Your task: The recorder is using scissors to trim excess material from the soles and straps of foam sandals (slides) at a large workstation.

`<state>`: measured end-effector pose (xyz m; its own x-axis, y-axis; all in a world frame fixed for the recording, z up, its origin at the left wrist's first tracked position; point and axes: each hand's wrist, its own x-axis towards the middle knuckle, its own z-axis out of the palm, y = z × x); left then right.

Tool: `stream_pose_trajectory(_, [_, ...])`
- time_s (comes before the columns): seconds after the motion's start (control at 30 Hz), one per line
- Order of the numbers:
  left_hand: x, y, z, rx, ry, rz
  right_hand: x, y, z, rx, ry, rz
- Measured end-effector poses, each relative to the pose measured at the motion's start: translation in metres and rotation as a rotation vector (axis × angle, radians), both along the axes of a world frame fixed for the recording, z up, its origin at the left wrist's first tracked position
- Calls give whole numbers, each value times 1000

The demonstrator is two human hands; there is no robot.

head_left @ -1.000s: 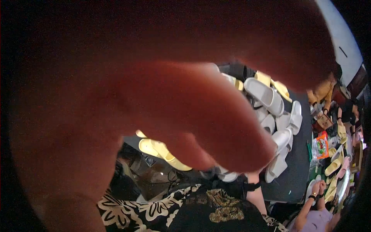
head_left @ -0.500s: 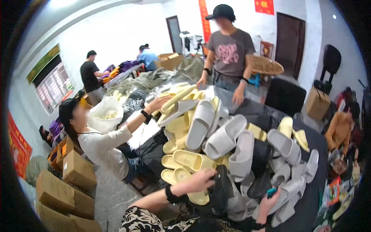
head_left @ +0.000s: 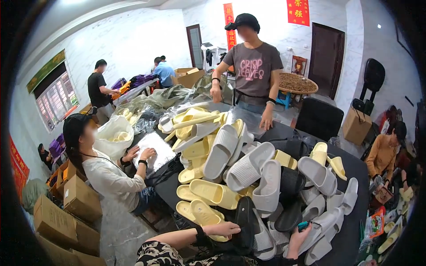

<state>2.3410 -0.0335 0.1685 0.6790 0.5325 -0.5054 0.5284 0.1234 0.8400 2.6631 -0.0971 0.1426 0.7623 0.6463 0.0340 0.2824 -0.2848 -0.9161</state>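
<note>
My left hand (head_left: 224,229) is closed, its fingertips at the left edge of a black slide slipper (head_left: 244,216) that stands sole-long at the pile's near side. Pale yellow slippers (head_left: 214,193) lie just beyond that hand, and a grey slipper (head_left: 262,239) leans right beside the black one. My right hand (head_left: 299,240) is closed around a small teal-and-black object (head_left: 303,225); its exact kind is too small to make out. Close to it are another black slipper (head_left: 288,217) and several grey slippers (head_left: 325,224).
The slippers are heaped on a dark-covered table (head_left: 355,170). At the left, a seated co-worker rests both hands on a silvery sheet (head_left: 156,148) beside a white sack (head_left: 113,137). Another co-worker stands across the table. Cardboard boxes (head_left: 82,199) stack at left; a black chair (head_left: 318,117) stands behind.
My left hand has drawn down and left along the black slipper's edge. The seated co-worker's hand has left the heap for the silvery sheet. The standing co-worker's hand has moved left, off the heap.
</note>
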Motion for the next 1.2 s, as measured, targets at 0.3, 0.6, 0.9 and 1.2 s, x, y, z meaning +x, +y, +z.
stream_pose_trajectory(0.3, [31, -27, 67, 780, 73, 4, 21, -47, 8, 520, 734, 34])
stream_pose_trajectory(0.6, [39, -3, 171, 1045, -241, 62, 59, -69, 30, 901, 891, -184])
stream_pose_trajectory(0.9, [58, 30, 150, 1418, 58, -360, 72, -70, 107, 963, 852, 351])
stream_pose_trajectory(1.2, [66, 39, 69, 1146, 59, -284, 14, -83, 67, 306, -199, 638])
